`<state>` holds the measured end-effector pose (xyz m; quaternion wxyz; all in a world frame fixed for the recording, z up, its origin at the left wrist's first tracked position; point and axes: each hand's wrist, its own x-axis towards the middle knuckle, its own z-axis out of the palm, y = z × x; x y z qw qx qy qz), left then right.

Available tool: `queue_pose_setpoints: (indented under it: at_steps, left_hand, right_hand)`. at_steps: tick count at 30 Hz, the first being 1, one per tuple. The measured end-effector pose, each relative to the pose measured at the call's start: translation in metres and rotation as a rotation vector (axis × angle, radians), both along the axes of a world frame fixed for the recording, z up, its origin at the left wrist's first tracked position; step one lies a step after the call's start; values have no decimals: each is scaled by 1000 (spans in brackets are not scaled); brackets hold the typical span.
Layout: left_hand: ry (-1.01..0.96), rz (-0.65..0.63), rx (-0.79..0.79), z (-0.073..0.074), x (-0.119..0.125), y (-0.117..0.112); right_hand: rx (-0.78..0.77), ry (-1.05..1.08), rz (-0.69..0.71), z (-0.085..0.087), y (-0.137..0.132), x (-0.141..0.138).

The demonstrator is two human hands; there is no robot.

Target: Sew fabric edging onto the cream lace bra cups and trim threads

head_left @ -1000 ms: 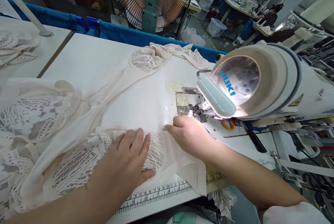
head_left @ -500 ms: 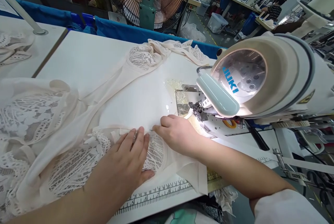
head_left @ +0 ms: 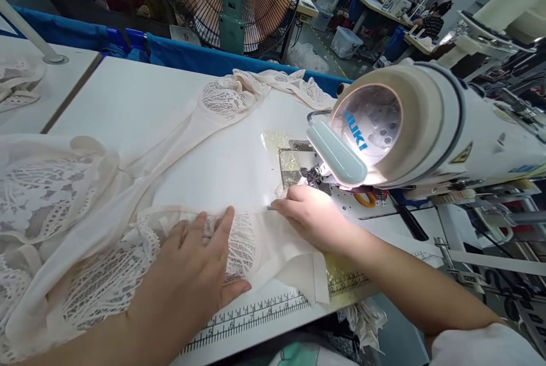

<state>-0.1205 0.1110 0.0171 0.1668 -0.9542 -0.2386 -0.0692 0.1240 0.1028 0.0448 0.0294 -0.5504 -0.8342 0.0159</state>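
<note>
Work: a cream lace-and-mesh garment (head_left: 241,246) lies on the white flat tabletop (head_left: 191,167), in front of the person and left of the cream-white rounded sewing machine (head_left: 430,121), with the black-printed ruler scale (head_left: 251,316) along the near edge below it.

Change: over the last half second the right hand (head_left: 313,215) has shifted away from the left hand (head_left: 190,275) toward the machine; the left has hardly moved relative to the machine, though its index finger now stands more apart. A longer stretch of the garment's far edge shows between the hands; I judge this gives a clearer run of edge to handle.

Hands: the left is spread, palm down over the lace, gripping nothing that I can see. The right is narrow, fingers curled, with a slim grey sliver (head_left: 270,208) protruding at the fingertips; its kind is unclear, and I cannot tell whether cloth is pinched too.

Orientation: the long axis runs across the view, from lower left toward the machine. The far edge is nearly level between the hands; the right end points below the needle area, its plain flap (head_left: 318,280) dropping toward the ruler scale.
</note>
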Motion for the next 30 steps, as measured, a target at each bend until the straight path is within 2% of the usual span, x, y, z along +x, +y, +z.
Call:
queue_pose_setpoints:
  at_steps: [3,6,9,15,24,30]
  left_hand:
    - [-65,-50,2,-1,1,2]
    - [-70,-68,0,-2,3,2]
    - [-58,-45,-48,-5,5,-1]
    - [-80,19,-113,-14,7,-6]
    - [-36,-6,-137,5,11,-1]
    - [4,38,-216,7,14,-1]
  right_hand:
    - [62,112,14,-6,4,2]
    - [57,144,45,-11,11,-2]
    - [23,111,91,-11,17,-11]
    - [-130,2,80,-6,24,-28]
    - [-139,-88,143,-6,21,-19]
    - [-178,-170,191,5,22,-13]
